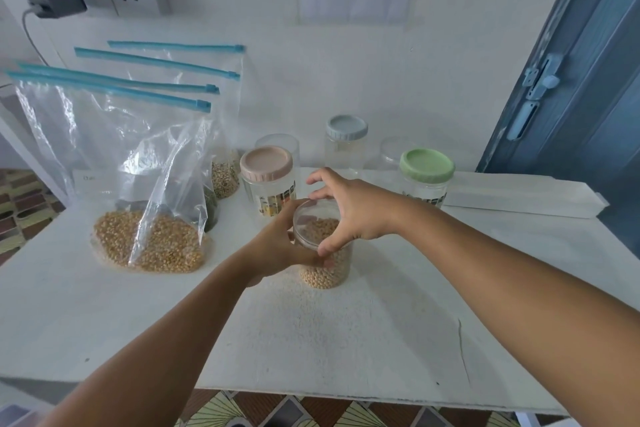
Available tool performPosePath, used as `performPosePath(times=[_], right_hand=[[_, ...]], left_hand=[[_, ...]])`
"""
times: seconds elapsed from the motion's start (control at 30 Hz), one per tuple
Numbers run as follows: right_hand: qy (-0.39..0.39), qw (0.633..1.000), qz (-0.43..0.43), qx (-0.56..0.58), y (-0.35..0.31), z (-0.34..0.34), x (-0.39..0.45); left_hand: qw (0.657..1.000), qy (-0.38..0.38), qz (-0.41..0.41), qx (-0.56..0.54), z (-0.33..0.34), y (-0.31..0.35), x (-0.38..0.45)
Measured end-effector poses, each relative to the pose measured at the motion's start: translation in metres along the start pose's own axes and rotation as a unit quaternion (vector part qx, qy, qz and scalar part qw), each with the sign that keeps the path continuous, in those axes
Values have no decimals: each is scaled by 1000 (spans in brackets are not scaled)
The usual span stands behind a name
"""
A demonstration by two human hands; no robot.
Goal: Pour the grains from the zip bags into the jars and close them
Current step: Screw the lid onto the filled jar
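Head view, frame centre: our left hand (277,246) and right hand (349,215) clasp the rigid, slippery, grain-weighted jar (323,246) round its wall.

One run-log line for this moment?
left hand: grips jar | right hand: fingers over rim | jar: grains inside, lidless
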State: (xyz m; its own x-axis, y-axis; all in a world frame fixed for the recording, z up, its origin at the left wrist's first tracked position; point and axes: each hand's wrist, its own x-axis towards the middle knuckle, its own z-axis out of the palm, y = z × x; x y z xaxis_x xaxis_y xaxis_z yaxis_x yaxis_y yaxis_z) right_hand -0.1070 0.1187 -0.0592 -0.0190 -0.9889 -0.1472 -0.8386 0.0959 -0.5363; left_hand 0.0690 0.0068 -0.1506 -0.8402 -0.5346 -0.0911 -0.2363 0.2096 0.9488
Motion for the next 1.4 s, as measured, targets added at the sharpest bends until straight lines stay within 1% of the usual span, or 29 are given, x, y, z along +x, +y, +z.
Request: performPosePath(times=[0.2,0.4,0.67,0.87,0.93,1.03,1.13,1.17,1.23,1.3,1.33,1.4], right_hand=[[-12,1000,1,-22,-4,-3,2],[9,999,10,-32,-6,-3,-2],[73,990,28,-115,-13,7,-7],[73,988,42,-127,-14,4,-7],[91,982,41,-158,-16,8,-5],[123,975,59,-173,-16,14,-5],[114,972,58,-196,-15,17,-5],[100,976,57,-185,-14,16,-6],[52,990,67,-109,-8,11,-9],[12,995,79,-54,3,8,-15],[10,995,80,-51,8,9,-18],[47,995,78,-51,15,19,-22]], left_hand=[[1000,-15,0,19,0,2,1],[999,2,11,35,3,-1,1],[999,1,24,25,6,-3,2],[1000,1,30,9,10,0,0],[1000,5,28,11,10,0,0],[999,15,26,19,12,0,-1],[999,19,26,33,12,0,-2],[999,17,26,38,12,1,-2],[999,17,24,39,13,2,-1],[999,15,23,31,12,3,-2],[999,14,24,30,13,3,-2],[999,9,32,36,15,5,-2]])
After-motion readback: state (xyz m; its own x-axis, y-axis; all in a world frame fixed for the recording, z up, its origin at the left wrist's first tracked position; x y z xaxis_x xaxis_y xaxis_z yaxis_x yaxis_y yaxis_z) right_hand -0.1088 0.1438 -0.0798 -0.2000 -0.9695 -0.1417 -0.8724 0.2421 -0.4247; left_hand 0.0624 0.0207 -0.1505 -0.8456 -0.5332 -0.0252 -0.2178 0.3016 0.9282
